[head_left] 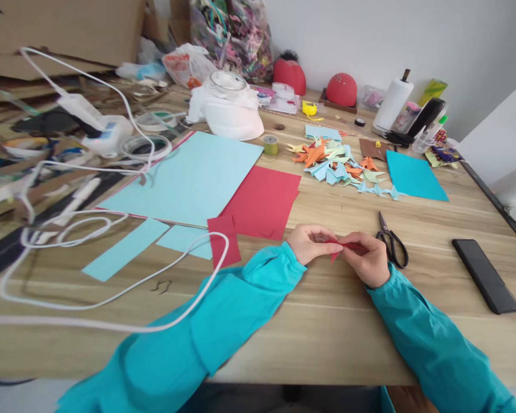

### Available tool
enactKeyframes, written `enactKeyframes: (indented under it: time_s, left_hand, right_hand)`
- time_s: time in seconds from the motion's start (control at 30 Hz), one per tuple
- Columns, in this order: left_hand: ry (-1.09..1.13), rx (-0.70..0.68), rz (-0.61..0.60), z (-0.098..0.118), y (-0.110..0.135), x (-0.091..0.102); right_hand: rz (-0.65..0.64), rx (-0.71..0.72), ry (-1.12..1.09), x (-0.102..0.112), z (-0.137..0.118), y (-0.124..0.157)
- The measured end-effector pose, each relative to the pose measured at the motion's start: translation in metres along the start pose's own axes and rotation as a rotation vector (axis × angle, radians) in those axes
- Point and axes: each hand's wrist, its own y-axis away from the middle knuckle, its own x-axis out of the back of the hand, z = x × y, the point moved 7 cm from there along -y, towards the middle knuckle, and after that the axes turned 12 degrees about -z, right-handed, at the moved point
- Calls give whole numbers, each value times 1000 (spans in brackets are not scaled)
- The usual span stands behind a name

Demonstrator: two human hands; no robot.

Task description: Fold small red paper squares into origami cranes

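Observation:
A small piece of folded red paper is pinched between my two hands above the front of the wooden table. My left hand grips its left side with thumb and fingers. On the other side, my right hand holds it the same way; part of the paper is hidden behind the fingers. Black-handled scissors lie just right of my right hand. Red paper sheets lie to the left, beyond my left hand. Farther back sits a pile of folded paper cranes in orange, blue and pale green.
Large light blue sheets and cut strips lie left. A white cable loops over the left side and crosses above my left sleeve. A black phone lies right, with a teal sheet behind. A thread spool stands mid-table.

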Motion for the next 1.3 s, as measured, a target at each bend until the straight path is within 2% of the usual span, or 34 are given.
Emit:
enactKeyframes:
  time_s: [0.27,0.53,0.8,1.3]
  left_hand:
    - [-167,-46,35,2,3,5]
    - [-217,-83,64,8,4,7]
    - [-194,-107,108,12,6,10]
    - [-104,-110,31,1,-1,8]
  right_hand:
    - [18,-58,-56,1,6,1]
    - [30,-99,-71,7,9,0]
    - [-72,-82,-231,0,5,-3]
    - [-3,-80,-159,3,3,-5]
